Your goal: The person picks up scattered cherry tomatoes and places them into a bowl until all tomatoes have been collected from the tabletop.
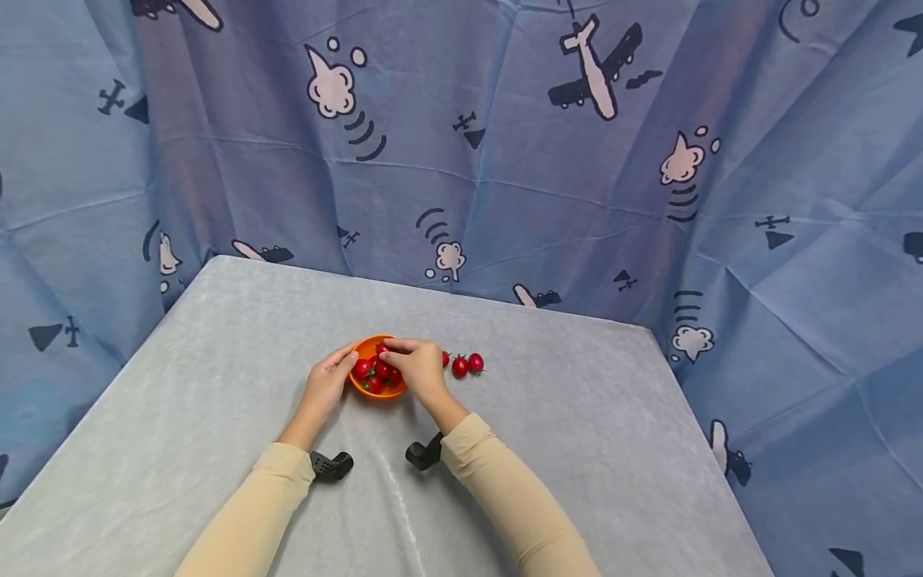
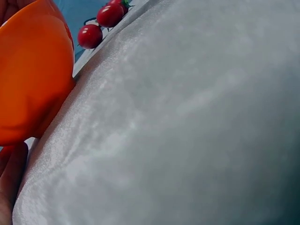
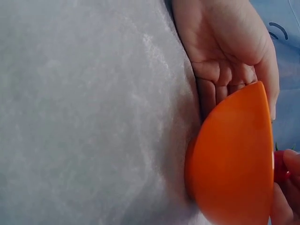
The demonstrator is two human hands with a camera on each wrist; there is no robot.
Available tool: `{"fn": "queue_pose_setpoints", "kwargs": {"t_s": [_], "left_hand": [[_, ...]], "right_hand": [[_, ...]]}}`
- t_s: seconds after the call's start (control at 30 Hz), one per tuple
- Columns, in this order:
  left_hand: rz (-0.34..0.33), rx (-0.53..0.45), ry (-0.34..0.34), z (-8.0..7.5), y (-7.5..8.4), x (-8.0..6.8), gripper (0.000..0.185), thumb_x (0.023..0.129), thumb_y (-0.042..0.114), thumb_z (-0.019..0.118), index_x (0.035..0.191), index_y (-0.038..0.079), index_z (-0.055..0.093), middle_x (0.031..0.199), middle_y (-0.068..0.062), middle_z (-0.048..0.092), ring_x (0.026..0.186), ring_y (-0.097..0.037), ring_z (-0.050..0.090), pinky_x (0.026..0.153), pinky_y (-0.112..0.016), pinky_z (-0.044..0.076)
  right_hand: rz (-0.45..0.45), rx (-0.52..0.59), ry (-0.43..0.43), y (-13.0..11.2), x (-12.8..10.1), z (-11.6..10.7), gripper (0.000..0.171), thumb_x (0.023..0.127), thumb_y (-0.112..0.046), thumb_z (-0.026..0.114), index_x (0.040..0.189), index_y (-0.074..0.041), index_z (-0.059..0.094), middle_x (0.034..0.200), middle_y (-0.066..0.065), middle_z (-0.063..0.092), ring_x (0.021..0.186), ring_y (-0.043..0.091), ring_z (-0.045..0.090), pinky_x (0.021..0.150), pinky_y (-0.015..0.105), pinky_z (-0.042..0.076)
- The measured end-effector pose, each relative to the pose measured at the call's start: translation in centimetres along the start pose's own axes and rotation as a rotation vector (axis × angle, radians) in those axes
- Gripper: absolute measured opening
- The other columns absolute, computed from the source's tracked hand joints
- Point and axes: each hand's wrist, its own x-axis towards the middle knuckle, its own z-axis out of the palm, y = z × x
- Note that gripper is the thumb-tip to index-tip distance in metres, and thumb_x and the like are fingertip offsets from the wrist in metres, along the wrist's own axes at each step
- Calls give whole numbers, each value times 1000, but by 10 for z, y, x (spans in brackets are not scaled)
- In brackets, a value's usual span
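Left hand [image 3: 227, 49] holds bowl [image 3: 234, 152]; right hand [image 3: 291, 194] pinches tomato [image 3: 281, 168].

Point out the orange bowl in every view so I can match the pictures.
Head: orange bowl just left of and below centre, between the left hand and right hand.
Left wrist: orange bowl at upper left, cut off by the left edge.
Right wrist: orange bowl at lower right, cut off at the bottom.
Shared landmark: the pale tabletop.

Free tabletop [image 1: 317, 300] beyond bowl [image 3: 229, 159], loose tomatoes [image 1: 460, 367] obstructing right
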Motion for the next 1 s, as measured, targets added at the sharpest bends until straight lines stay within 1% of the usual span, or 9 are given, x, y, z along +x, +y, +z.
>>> {"fn": "queue_pose_setpoints", "kwargs": {"t_s": [0.2, 0.4, 0.5, 1.0], "left_hand": [[-6, 4, -5, 0, 0, 1, 50, 103, 36, 52, 145, 8, 52, 152, -10, 48, 147, -21, 37, 122, -41, 32], [-10, 10, -13, 0, -1, 1, 50, 103, 36, 52, 145, 8, 52, 152, -10, 49, 147, -21, 37, 122, -41, 32], [-14, 6, -12, 0, -1, 1, 50, 103, 36, 52, 145, 9, 52, 153, -10, 48, 147, -21, 37, 122, -41, 32], [-2, 18, 0, -1, -1, 0, 49, 104, 35, 51, 144, 7, 52, 151, -12, 49, 146, -23, 38, 122, -42, 31]], "right_hand": [[12, 14, -3, -1, 1, 3, 20, 84, -18, 80, 104, -15, 81, 115, 8, 75, 118, 22, 66, 96, 34, 57], [-15, 18, -7, -1, 3, 7, 21, 84, -15, 80, 104, -12, 80, 113, 10, 75, 116, 23, 67, 95, 33, 57], [-8, 22, -10, -1, 3, 9, 21, 83, -15, 80, 104, -12, 80, 113, 10, 75, 117, 23, 67, 95, 33, 57], [-38, -8, -15, 1, 6, 15, 20, 84, -15, 79, 103, -10, 80, 114, 12, 75, 116, 24, 67, 93, 32, 58]]}}
